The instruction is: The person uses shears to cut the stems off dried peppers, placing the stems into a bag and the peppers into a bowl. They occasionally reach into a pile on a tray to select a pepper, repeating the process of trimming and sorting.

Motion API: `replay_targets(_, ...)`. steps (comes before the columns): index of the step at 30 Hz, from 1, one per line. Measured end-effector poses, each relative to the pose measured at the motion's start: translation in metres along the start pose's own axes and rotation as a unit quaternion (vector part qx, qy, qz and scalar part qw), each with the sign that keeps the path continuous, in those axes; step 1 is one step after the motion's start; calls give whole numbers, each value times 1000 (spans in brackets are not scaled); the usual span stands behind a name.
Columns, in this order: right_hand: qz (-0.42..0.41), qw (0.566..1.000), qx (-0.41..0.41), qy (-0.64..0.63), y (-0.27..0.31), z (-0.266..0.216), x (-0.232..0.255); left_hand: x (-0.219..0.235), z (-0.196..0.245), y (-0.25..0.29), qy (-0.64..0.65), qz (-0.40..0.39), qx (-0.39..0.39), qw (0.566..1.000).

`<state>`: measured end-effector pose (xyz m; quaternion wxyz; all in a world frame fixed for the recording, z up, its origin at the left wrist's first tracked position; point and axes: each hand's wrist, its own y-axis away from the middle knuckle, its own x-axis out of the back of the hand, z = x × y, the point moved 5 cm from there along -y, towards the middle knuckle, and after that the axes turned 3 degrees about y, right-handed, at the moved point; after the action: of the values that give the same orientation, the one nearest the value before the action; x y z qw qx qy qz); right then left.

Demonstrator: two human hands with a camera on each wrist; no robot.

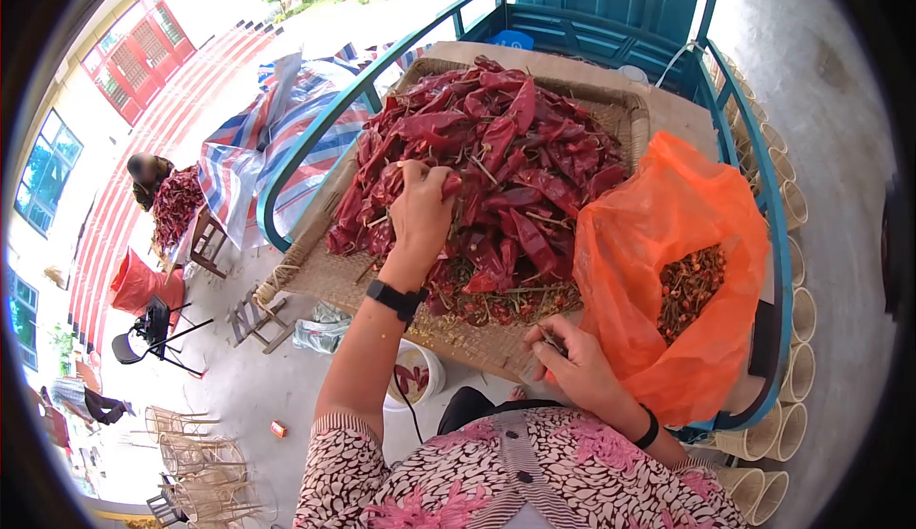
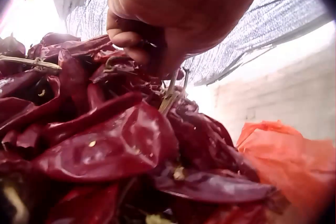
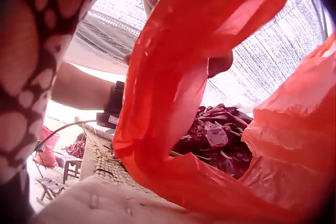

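A heap of dried red chili peppers [image 1: 506, 162] lies on a woven tray [image 1: 401, 314]. My left hand [image 1: 422, 209] is at the heap's left side, fingers curled, pinching a dried chili pepper [image 1: 451, 184]. In the left wrist view that hand [image 2: 184, 11] hangs close over the peppers, its fingertips partly hidden. Near the tray's front edge my right hand [image 1: 582, 367] has its fingers bent round a small dark object [image 1: 553, 341], whose kind I cannot tell. Right of it stands an orange plastic bag [image 1: 620, 281], which hides most of that hand in the right wrist view.
Chili stems [image 1: 692, 290] fill part of the bag. Teal rails [image 1: 775, 243] of a cart bed surround the tray. Below its front edge stands a white bucket [image 1: 429, 381] with a few peppers. A person [image 1: 148, 181] sits far left near another pepper pile [image 1: 177, 209] and striped tarps [image 1: 315, 138].
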<state>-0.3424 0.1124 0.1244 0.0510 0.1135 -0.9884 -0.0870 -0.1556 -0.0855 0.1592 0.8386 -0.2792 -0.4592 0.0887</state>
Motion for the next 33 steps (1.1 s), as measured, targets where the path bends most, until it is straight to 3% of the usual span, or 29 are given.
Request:
replay_targets(3,18,998,66,-13,-5,7,3,20,4,-2,32,82,35,995)
replay_targets(5,41,992,37,-111,-6,2,5,17,-9,-2,227,89,133,961)
replay_targets(6,52,986,19,-159,-5,-2,5,16,-11,-2,322,92,179,925)
replay_targets(7,62,981,9,-181,-3,-5,6,7,-7,1,581,87,217,779)
replay_targets(10,96,974,-8,-204,-6,-11,12,7,6,15,694,-6,293,657)
replay_targets(12,117,980,2,-161,-5,-9,17,10,31,32,718,-67,287,631)
replay_targets(14,147,966,8,-212,-5,-15,18,5,55,61,688,-73,300,657)
replay_targets(16,177,944,31,-275,-6,-17,17,1,77,88,645,-147,257,704)
replay_targets(18,170,926,31,-336,-8,-8,20,-5,92,108,658,-163,247,693)
replay_targets(21,172,922,19,-346,-12,-2,20,-9,95,117,701,-171,305,622)
replay_targets(27,222,934,32,-277,-17,5,16,-20,74,133,743,-196,370,523)
replay_targets(28,235,935,29,-264,-16,4,15,-8,63,129,651,-113,290,692)
replay_targets(29,248,947,47,-199,-15,-3,15,8,57,124,525,-26,196,828)
replay_targets(30,258,955,64,-133,-15,-11,14,26,56,122,370,61,93,922)
replay_targets(31,264,959,80,-68,-16,-18,12,35,59,120,339,25,9,940)
replay_targets(33,255,961,104,7,-19,-28,4,40,63,118,292,-68,-64,952)
